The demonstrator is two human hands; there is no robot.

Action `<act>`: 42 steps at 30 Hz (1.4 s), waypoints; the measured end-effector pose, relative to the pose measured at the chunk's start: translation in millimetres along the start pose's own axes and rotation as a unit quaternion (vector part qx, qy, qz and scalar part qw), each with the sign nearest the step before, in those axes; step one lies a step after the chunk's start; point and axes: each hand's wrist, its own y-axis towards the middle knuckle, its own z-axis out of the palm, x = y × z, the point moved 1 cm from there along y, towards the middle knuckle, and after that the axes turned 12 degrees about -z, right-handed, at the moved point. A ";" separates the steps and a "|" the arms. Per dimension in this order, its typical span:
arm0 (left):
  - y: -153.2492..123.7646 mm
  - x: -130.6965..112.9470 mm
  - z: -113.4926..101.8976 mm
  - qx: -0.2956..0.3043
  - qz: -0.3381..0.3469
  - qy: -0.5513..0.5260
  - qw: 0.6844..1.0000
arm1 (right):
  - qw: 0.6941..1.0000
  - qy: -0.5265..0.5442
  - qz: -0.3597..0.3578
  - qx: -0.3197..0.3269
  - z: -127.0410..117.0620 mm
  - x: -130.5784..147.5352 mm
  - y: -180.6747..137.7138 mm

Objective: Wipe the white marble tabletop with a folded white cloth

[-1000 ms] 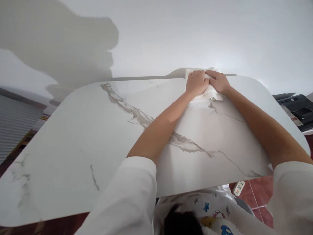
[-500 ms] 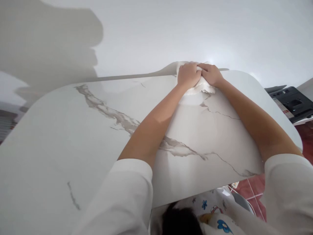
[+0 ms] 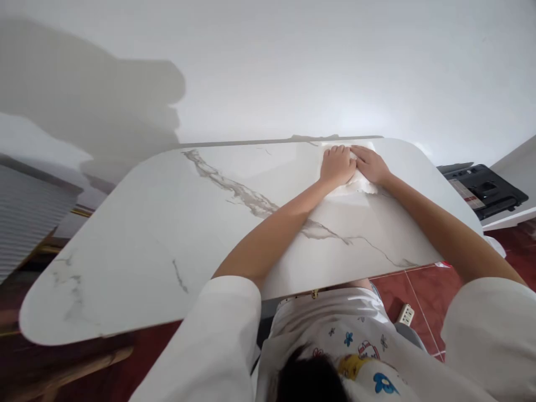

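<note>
Both my hands are on a thin, crumpled white cloth (image 3: 365, 187) near the far edge of a white table (image 3: 138, 223) with grey-brown marble veins. My left hand (image 3: 336, 166) presses it down, fingers together and slightly bent over it. Right beside it, my right hand (image 3: 371, 166) bears on the cloth's right part, its fingertips close to the left hand's. Much of the cloth is hidden beneath the two hands; its loose folds show on the near side.
A white wall (image 3: 268, 72) rises behind the table's far edge. At the right stands a black case (image 3: 488, 190). Below, on the red tiled floor (image 3: 422, 296), lies a white power strip (image 3: 406, 314). A ridged grey panel (image 3: 33, 212) is at the left.
Both hands and the cloth have come back from the far edge by the wall onto the tabletop. My view has shifted, so more of the table's left end and the floor shows.
</note>
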 end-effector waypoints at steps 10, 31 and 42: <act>-85.6 -26.9 -14.9 0.005 0.012 0.001 1.000 | 0.999 -0.006 -0.030 0.026 -25.4 53.3 -73.4; -109.9 -48.1 -18.8 0.047 0.050 0.017 0.998 | 0.999 -0.005 -0.043 0.032 -41.1 65.4 -108.4; -5.3 -28.0 4.5 0.038 0.026 -0.037 0.998 | 1.000 0.004 -0.013 -0.004 -20.9 -16.3 -29.1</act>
